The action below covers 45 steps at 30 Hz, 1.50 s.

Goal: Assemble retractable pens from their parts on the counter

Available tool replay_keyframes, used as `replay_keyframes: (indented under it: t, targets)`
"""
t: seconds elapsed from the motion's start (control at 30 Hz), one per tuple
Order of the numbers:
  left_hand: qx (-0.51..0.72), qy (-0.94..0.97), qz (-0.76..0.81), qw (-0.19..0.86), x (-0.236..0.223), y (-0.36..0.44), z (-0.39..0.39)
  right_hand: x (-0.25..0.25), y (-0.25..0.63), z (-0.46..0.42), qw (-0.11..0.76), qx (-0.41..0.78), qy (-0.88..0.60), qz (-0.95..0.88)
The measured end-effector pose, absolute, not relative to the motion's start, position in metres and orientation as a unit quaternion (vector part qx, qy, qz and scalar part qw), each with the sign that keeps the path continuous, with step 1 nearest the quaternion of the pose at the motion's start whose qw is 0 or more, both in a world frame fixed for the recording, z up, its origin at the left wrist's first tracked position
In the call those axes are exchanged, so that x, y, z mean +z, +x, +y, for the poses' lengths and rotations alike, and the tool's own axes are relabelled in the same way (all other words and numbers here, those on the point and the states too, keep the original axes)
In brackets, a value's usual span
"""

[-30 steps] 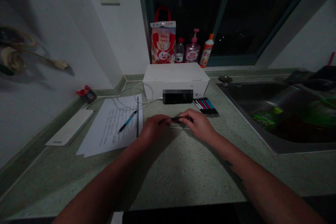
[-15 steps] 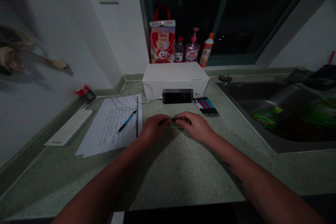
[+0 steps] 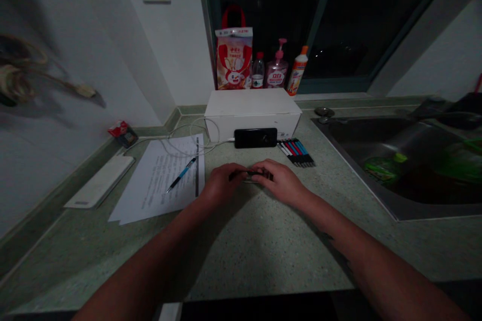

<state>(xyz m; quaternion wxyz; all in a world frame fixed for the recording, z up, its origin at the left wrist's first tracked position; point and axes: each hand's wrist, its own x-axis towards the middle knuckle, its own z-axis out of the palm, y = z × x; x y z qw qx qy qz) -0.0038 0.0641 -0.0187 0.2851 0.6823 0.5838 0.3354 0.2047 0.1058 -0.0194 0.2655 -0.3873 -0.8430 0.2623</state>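
Observation:
My left hand (image 3: 223, 183) and my right hand (image 3: 280, 180) meet low over the middle of the counter, fingers closed. Between their fingertips they grip a slim dark object (image 3: 249, 174); most of it is covered by fingers, and its kind cannot be made out. A thin pale strip shows just below it. Behind the hands a black phone (image 3: 255, 138) leans on its long side against a white box (image 3: 252, 103). Several pens (image 3: 296, 153) lie side by side right of the phone. To the left, a blue and black pen (image 3: 181, 175) rests on printed sheets (image 3: 158, 180).
A white cable (image 3: 216, 146) runs from the phone across the papers. A flat white block (image 3: 100, 183) and a small red and black packet (image 3: 123, 134) lie by the left wall. The steel sink (image 3: 356, 173) is at right. A bag (image 3: 234, 57) and several bottles (image 3: 276, 71) stand behind the box.
The hands stay in nearly the same place, with the fingers shifting slightly around the dark object. The view has moved very little; the other things lie as before.

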Motion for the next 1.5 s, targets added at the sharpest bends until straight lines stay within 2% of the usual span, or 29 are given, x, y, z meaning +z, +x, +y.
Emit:
replay_keyframes:
  t: [0.33, 0.5, 0.63, 0.8, 1.07, 1.5]
  targets:
    - [0.339, 0.657, 0.618, 0.266, -0.018, -0.010, 0.067, -0.017, 0.206, 0.107, 0.273, 0.236, -0.399, -0.843]
    - [0.255, 0.687, 0.661, 0.162, -0.017, -0.020, 0.069, -0.023, 0.206, 0.105, 0.198, 0.245, -0.365, -0.876]
    - [0.184, 0.699, 0.680, 0.124, -0.020, -0.024, 0.068, -0.024, 0.204, 0.101, 0.152, 0.253, -0.347, -0.890]
    - [0.128, 0.721, 0.669, 0.131, -0.023, -0.024, 0.067, -0.021, 0.205, 0.101, 0.157, 0.242, -0.353, -0.890]
    - [0.145, 0.706, 0.678, 0.143, -0.019, -0.024, 0.066, -0.012, 0.213, 0.107, 0.222, 0.196, -0.392, -0.871]
    - [0.148, 0.699, 0.687, 0.133, -0.016, -0.022, 0.068, -0.017, 0.207, 0.099, 0.106, 0.187, -0.328, -0.920]
